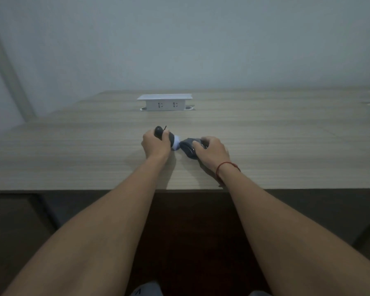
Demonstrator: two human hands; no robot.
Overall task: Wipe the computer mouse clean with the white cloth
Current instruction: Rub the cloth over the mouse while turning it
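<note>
The left hand is closed around a dark, rounded plastic computer mouse, lifted slightly off the pale wood-grain desk. A small white bunch, apparently the cloth, shows just right of that hand, between both hands. The right hand, a red string bracelet at its wrist, grips a dark grey object of unclear kind. Beyond both hands sits a white rectangular socket box.

wooden desk, white socket box on it

Bare, sleeveless forearms; red string bracelet circles the right wrist.
</note>
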